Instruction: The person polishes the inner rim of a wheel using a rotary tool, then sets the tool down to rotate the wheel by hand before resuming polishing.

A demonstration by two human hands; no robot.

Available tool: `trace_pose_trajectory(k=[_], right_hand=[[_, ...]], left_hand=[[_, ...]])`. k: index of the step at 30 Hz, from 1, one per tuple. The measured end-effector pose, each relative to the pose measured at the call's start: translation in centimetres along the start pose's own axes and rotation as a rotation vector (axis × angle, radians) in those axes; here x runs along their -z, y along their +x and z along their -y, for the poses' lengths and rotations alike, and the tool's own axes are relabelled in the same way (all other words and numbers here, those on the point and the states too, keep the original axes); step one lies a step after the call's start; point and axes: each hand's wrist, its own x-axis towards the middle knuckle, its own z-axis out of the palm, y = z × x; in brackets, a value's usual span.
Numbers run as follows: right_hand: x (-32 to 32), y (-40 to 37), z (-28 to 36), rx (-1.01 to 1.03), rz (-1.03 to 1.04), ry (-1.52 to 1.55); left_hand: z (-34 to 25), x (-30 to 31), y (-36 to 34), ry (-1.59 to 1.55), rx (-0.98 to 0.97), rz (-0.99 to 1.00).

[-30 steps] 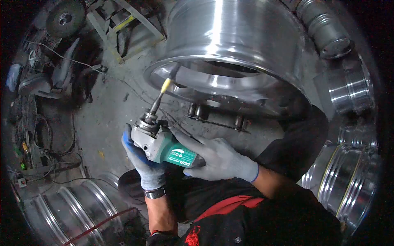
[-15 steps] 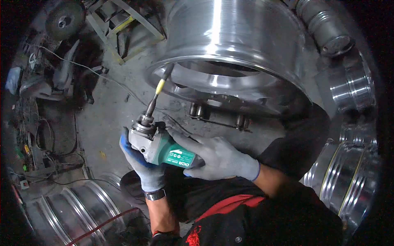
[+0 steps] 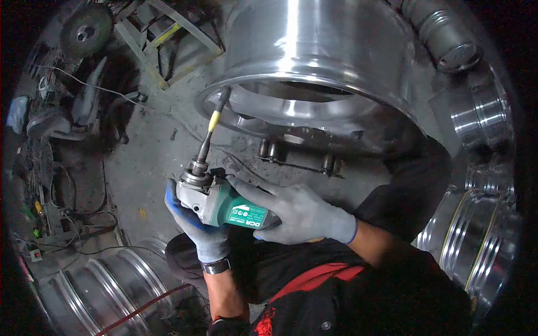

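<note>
In both gloved hands I hold a green and silver angle grinder (image 3: pixel 242 211) marked DCA. My left hand (image 3: pixel 196 224), in a grey glove with blue palm, cups the metal gear head from below. My right hand (image 3: pixel 300 215) wraps the green body from the other side. From the head a long spindle bit (image 3: pixel 210 126) with a yellow band points up and away. Its dark tip overlaps the near rim of a large polished metal wheel (image 3: pixel 314 45), lying on its side with the open face toward me.
A roller stand (image 3: pixel 300 162) sits beneath the wheel. More metal wheels stand at the lower left (image 3: pixel 103 285) and along the right side (image 3: pixel 476 235). A metal frame (image 3: pixel 168 42) is at the upper left, near a disc (image 3: pixel 86 32) and a seat-like black thing (image 3: pixel 70 117). Cables cross the floor.
The view has shifted slightly. Both hands keep their hold on the grinder, and the bit's tip stays at the wheel's rim with only a tiny shift.
</note>
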Motion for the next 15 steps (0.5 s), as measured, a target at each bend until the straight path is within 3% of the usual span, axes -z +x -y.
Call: trace_pose_trajectory(k=[1, 3, 5, 9, 11, 12, 15], right_hand=[[-0.2, 0.0, -0.2, 0.043, -0.036, -0.011], [0.2, 0.1, 0.1, 0.035, -0.025, -0.061], [0.5, 0.1, 0.2, 0.022, -0.018, -0.117], [1.0, -0.1, 0.4, -0.032, 0.038, -0.031], [1.2, -0.3, 0.1, -0.022, 0.007, -0.059], [1.1, -0.3, -0.3, 0.039, -0.045, -0.068], [0.8, -0.3, -0.7, 0.091, -0.073, -0.093]], left_hand=[[0.1, -0.1, -0.4, 0.165, -0.122, -0.084], [0.2, 1.2, 0.1, 0.13, -0.122, -0.004], [0.1, 0.4, 0.3, -0.037, 0.019, 0.004], [0.1, -0.7, 0.2, -0.051, 0.058, -0.01], [0.6, -1.0, 0.4, 0.067, -0.027, 0.047], [0.6, -0.2, 0.6, -0.082, -0.045, 0.284], [0.8, 0.4, 0.0, -0.249, 0.011, 0.278]])
